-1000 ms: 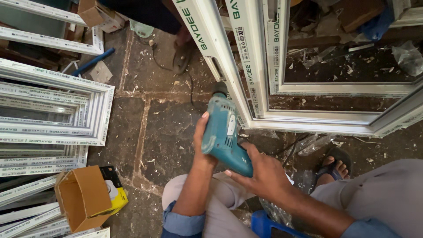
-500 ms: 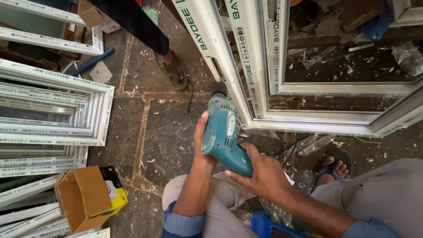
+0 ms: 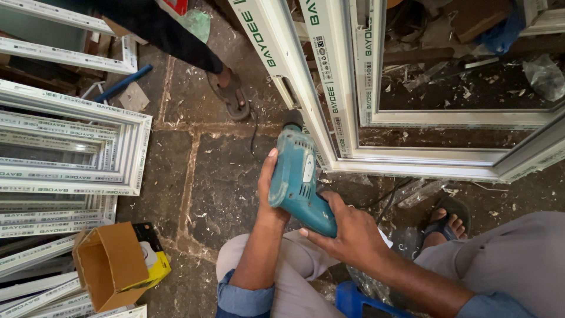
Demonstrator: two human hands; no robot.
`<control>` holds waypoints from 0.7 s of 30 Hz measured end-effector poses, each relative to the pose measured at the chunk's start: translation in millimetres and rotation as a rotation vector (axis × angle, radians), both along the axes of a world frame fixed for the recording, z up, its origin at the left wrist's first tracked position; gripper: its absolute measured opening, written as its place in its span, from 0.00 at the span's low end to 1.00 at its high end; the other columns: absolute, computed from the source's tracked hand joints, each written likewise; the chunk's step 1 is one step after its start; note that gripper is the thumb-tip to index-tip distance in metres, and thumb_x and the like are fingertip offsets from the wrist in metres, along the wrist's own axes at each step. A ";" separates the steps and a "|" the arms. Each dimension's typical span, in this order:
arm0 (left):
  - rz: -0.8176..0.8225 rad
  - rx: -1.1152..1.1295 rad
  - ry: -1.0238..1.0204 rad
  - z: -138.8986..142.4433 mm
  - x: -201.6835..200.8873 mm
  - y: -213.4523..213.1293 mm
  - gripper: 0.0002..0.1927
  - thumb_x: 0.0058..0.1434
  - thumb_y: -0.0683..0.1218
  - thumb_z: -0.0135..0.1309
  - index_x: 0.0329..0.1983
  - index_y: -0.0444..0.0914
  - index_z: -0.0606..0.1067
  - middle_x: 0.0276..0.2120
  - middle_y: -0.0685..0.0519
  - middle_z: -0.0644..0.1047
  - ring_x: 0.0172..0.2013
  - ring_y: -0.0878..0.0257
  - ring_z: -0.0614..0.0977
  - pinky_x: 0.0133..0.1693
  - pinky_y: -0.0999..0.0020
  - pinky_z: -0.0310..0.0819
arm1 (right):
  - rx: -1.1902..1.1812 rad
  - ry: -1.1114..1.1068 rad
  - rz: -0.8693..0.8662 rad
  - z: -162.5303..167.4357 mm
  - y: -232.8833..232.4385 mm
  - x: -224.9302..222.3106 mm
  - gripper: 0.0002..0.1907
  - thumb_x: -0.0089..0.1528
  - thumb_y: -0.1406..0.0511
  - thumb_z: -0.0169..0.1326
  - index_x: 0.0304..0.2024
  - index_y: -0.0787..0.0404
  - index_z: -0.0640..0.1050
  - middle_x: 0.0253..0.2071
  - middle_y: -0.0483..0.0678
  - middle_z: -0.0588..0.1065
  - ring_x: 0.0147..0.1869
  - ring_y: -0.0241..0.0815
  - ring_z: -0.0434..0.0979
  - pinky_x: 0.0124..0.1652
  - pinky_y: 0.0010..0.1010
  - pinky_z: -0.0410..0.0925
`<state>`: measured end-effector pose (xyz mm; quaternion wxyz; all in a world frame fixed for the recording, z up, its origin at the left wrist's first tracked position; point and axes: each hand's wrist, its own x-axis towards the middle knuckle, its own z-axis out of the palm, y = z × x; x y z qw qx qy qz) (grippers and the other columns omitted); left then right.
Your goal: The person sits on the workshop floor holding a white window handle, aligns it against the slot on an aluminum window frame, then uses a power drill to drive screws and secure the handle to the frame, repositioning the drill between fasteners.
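Both forearms reach forward; left hand point(image 3: 268, 194) wraps palm inward, right hand point(image 3: 344, 232) curls closed, fingertips seemingly hidden.

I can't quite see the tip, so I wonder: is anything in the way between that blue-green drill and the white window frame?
Nothing visible. Both hands, left hand and right hand, grip the drill, and its nose sits right up against the white frame. The contact spot itself is hidden behind the drill's front.

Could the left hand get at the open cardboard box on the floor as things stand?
Probably yes. The left hand steadies the teal drill, so it must let go first. The cardboard box lies on bare floor to its lower left, with nothing between them.
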<state>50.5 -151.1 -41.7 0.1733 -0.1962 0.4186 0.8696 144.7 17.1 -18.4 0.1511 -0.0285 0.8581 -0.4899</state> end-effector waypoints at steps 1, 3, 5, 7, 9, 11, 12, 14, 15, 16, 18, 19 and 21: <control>0.003 -0.012 -0.003 -0.4 0.1 -0.2 0.26 0.67 0.60 0.50 0.53 0.34 0.77 0.40 0.47 0.81 0.37 0.58 0.84 0.40 0.63 0.81 | -0.003 0.003 -0.002 -0.1 0.0 0.3 0.43 0.53 0.46 0.64 0.63 0.58 0.66 0.36 0.61 0.80 0.40 0.63 0.84 0.40 0.49 0.75; 0.009 -0.036 -0.007 -0.9 0.0 -0.6 0.26 0.67 0.60 0.50 0.53 0.35 0.77 0.40 0.47 0.81 0.36 0.58 0.84 0.39 0.63 0.81 | 0.000 0.007 -0.004 -0.3 -0.4 0.2 0.43 0.53 0.46 0.64 0.63 0.58 0.66 0.37 0.61 0.80 0.41 0.63 0.84 0.40 0.50 0.75; 0.010 -0.040 -0.022 -1.2 -0.7 -0.6 0.26 0.67 0.60 0.50 0.53 0.35 0.77 0.40 0.47 0.81 0.36 0.58 0.84 0.39 0.63 0.81 | 0.002 0.005 -0.007 -0.4 -0.8 0.4 0.43 0.53 0.46 0.64 0.63 0.58 0.66 0.37 0.62 0.80 0.41 0.63 0.84 0.40 0.50 0.75; 0.012 -0.041 -0.033 -1.5 -1.3 -0.7 0.26 0.66 0.60 0.50 0.52 0.35 0.77 0.40 0.48 0.81 0.36 0.58 0.84 0.40 0.63 0.81 | 0.004 -0.001 -0.013 -0.3 -1.3 0.7 0.43 0.53 0.46 0.64 0.63 0.58 0.66 0.36 0.62 0.81 0.41 0.63 0.84 0.41 0.50 0.75; 0.017 -0.038 -0.039 -2.1 -1.5 -0.8 0.26 0.66 0.60 0.50 0.52 0.35 0.77 0.40 0.47 0.82 0.37 0.58 0.84 0.40 0.63 0.81 | 0.004 -0.001 -0.020 0.0 -1.8 0.7 0.43 0.53 0.46 0.64 0.63 0.58 0.66 0.37 0.62 0.81 0.41 0.63 0.84 0.41 0.50 0.75; 0.011 -0.028 -0.045 -3.2 -1.5 -1.4 0.26 0.66 0.61 0.51 0.53 0.35 0.77 0.40 0.48 0.82 0.37 0.58 0.84 0.40 0.63 0.81 | 0.001 0.001 -0.024 0.4 -1.7 0.7 0.43 0.53 0.46 0.64 0.63 0.58 0.66 0.37 0.62 0.81 0.41 0.63 0.84 0.41 0.50 0.75; 0.008 -0.024 -0.048 -3.8 -1.7 -1.8 0.26 0.66 0.61 0.51 0.53 0.35 0.77 0.40 0.48 0.81 0.37 0.58 0.84 0.40 0.63 0.81 | -0.004 0.002 -0.025 0.6 -1.2 0.7 0.43 0.53 0.46 0.64 0.63 0.58 0.66 0.37 0.62 0.81 0.41 0.63 0.84 0.41 0.50 0.75; 0.010 -0.011 -0.019 -5.5 -1.8 -2.2 0.26 0.66 0.61 0.51 0.54 0.36 0.76 0.41 0.48 0.81 0.38 0.58 0.84 0.41 0.63 0.81 | -0.003 -0.008 -0.023 0.9 -0.8 0.1 0.43 0.53 0.46 0.64 0.63 0.58 0.66 0.37 0.62 0.81 0.41 0.63 0.84 0.41 0.49 0.76; 0.010 -0.004 -0.003 -6.4 -2.0 -2.3 0.26 0.66 0.61 0.51 0.54 0.36 0.76 0.42 0.48 0.81 0.38 0.58 0.84 0.42 0.62 0.81 | 0.003 -0.018 -0.021 0.7 -0.9 -0.5 0.43 0.53 0.46 0.64 0.63 0.58 0.66 0.36 0.62 0.81 0.41 0.62 0.84 0.41 0.49 0.76; 0.012 -0.019 -0.013 -7.2 -1.9 -2.4 0.27 0.66 0.61 0.51 0.54 0.35 0.76 0.41 0.47 0.81 0.38 0.58 0.84 0.41 0.62 0.81 | 0.008 -0.029 -0.019 0.7 -1.1 -0.7 0.43 0.53 0.46 0.64 0.63 0.58 0.66 0.36 0.62 0.81 0.41 0.62 0.84 0.41 0.49 0.76; 0.015 -0.049 -0.034 -8.7 -2.2 -2.3 0.29 0.65 0.62 0.50 0.53 0.34 0.76 0.40 0.46 0.81 0.36 0.57 0.84 0.39 0.61 0.82 | 0.002 -0.037 -0.020 0.0 -1.5 -1.0 0.43 0.53 0.46 0.64 0.64 0.58 0.65 0.36 0.61 0.81 0.41 0.61 0.85 0.41 0.48 0.76; 0.015 -0.044 -0.040 -9.3 -2.6 -2.1 0.29 0.65 0.62 0.50 0.52 0.34 0.76 0.40 0.46 0.81 0.36 0.57 0.84 0.39 0.61 0.82 | -0.001 -0.042 -0.021 -0.6 -1.4 -1.7 0.44 0.53 0.46 0.64 0.64 0.58 0.65 0.36 0.61 0.81 0.41 0.61 0.85 0.41 0.48 0.76; 0.015 -0.033 -0.050 -10.2 -3.8 -1.9 0.28 0.66 0.62 0.49 0.52 0.34 0.76 0.40 0.46 0.81 0.36 0.57 0.84 0.39 0.62 0.82 | -0.012 -0.010 -0.035 -1.9 -1.5 -1.8 0.44 0.52 0.46 0.65 0.63 0.58 0.65 0.36 0.61 0.80 0.40 0.62 0.84 0.40 0.49 0.76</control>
